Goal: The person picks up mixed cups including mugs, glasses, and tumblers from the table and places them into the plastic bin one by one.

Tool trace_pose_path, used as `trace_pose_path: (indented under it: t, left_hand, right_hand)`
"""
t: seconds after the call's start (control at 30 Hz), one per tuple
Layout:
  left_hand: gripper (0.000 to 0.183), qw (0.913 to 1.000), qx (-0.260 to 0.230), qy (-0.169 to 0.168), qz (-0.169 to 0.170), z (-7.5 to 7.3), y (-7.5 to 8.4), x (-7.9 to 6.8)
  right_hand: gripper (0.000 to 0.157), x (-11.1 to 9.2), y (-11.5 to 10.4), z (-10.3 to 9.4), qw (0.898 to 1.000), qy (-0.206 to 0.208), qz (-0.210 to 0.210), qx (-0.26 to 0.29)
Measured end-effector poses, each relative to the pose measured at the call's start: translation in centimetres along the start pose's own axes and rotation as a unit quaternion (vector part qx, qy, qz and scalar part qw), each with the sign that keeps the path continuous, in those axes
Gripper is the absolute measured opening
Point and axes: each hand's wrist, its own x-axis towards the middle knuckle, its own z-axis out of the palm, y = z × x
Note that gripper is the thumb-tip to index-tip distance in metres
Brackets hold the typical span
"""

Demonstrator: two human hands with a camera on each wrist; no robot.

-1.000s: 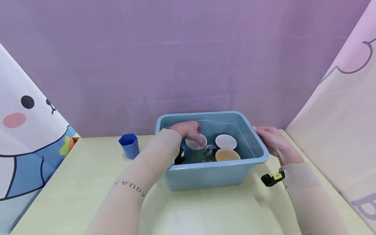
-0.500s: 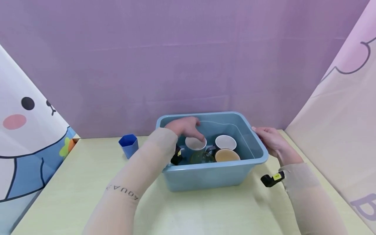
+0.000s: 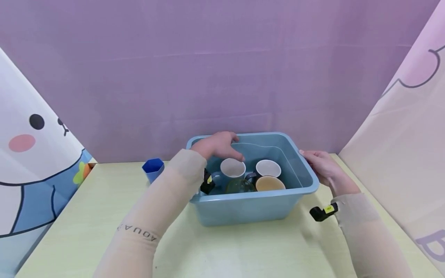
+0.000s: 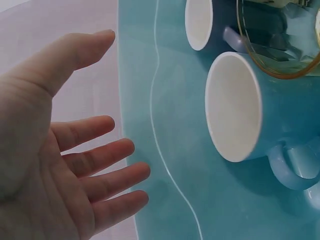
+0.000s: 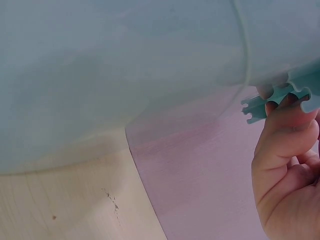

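Observation:
A light-blue plastic tub (image 3: 243, 210) stands on the table with several cups upright inside it. My left hand (image 3: 219, 146) hovers over the tub's left part with the fingers spread and nothing in them. Below it is a light-blue mug (image 4: 235, 107) with a white inside, apart from the fingers in the left wrist view. A dark mug (image 3: 268, 168) with a white inside, a tan-lined cup (image 3: 270, 183) and a greenish glass vessel (image 3: 240, 185) stand close by. My right hand (image 3: 321, 168) grips the tub's right rim, its fingers curled under the edge (image 5: 312, 102).
Outside the tub, a dark-blue hexagonal cup (image 3: 153, 169) stands on the table to the left, partly behind my left forearm. A purple cloth backdrop (image 3: 222, 77) rises behind the table, with printed cloths at both sides.
My left hand has come up and a little left, away from the light-blue mug, which now shows its whole mouth. The right hand has stayed on the rim.

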Motion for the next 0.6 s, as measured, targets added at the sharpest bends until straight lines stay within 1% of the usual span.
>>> trace_pose_path:
  t: [0.13, 0.37, 0.6]
  left_hand:
    - [0.078, 1.0, -0.001, 0.006, 0.008, -0.4, 0.1, -0.1]
    - [0.074, 0.999, -0.016, 0.031, 0.03, -0.9, 0.3, -0.6]
    - [0.075, 0.9978, -0.028, 0.05, 0.035, -1.4, 0.2, -1.4]
  right_hand:
    - [0.031, 0.1, 0.1, 0.0, 1.0, 0.001, -0.001, -0.003]
    - [0.031, 0.2, 0.1, 0.0, 1.0, 0.003, -0.001, 0.006]
    - [0.032, 0.3, 0.0, 0.1, 1.0, 0.003, 0.005, 0.007]
